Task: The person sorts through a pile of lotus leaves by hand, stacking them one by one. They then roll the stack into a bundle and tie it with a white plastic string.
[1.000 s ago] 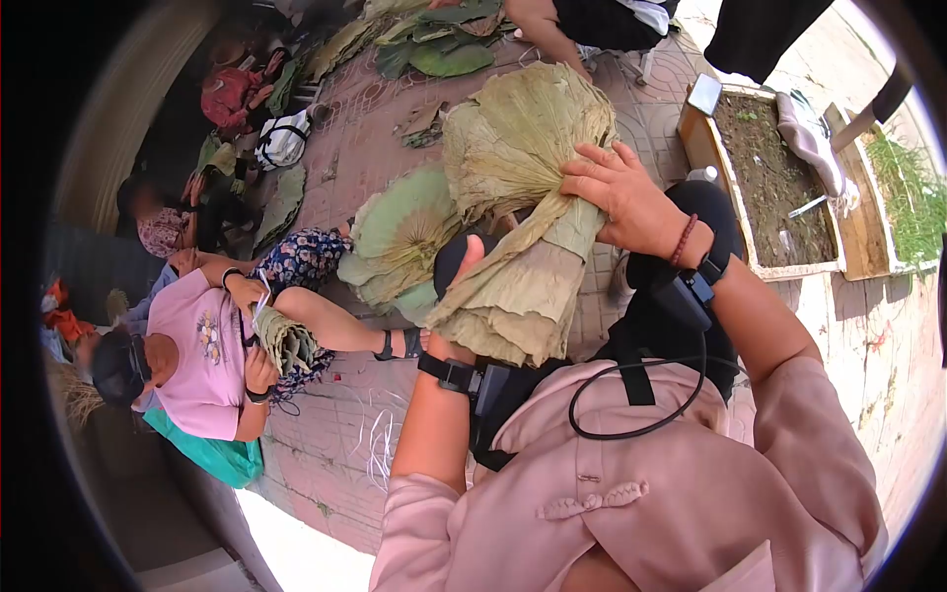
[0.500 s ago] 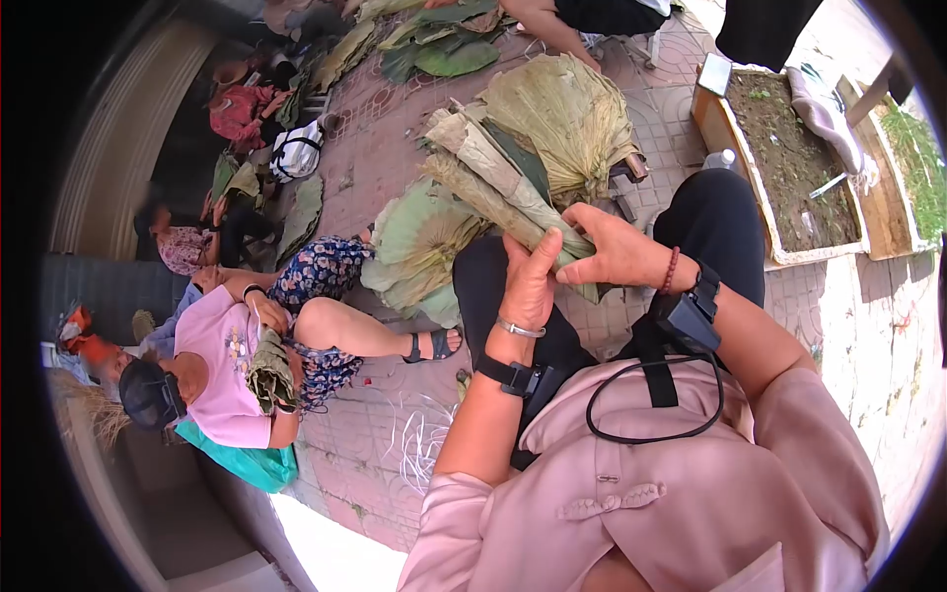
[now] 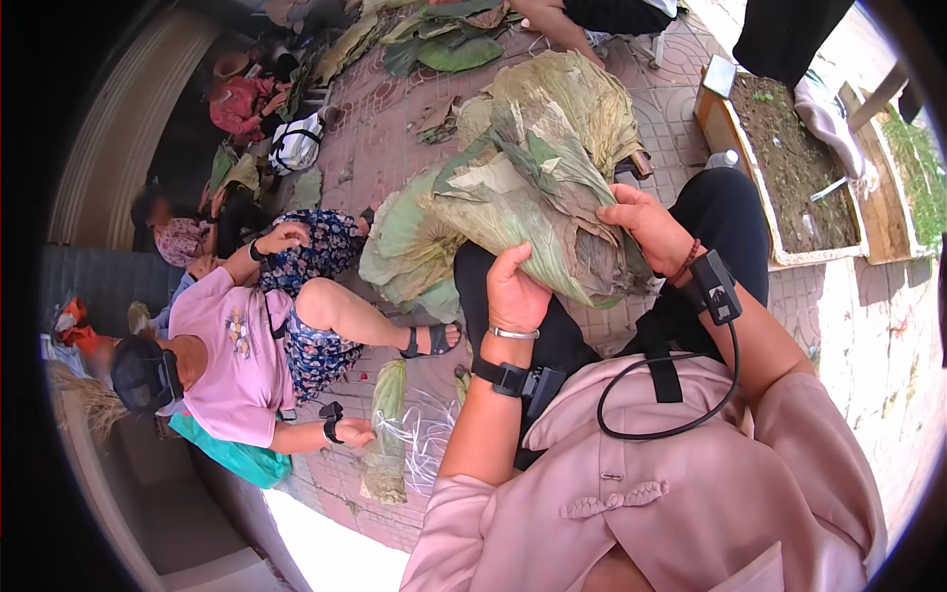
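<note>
I hold a large dried lotus leaf, folded and spread fan-like over my lap. My left hand grips its near lower edge, thumb on top, a bracelet and a black strap at the wrist. My right hand clutches the leaf's right side, with a bead bracelet and a black wrist device behind it. My black-trousered knees lie under the leaf.
A heap of dried leaves rests on the brick paving ahead, green leaves beside it. A person in a pink shirt sits at left, one hand on a rolled leaf bundle near white strings. Wooden planter boxes stand at right.
The leaf went from a tight folded bundle between my hands to a wide spread sheet. The person at left put a rolled bundle down on the ground.
</note>
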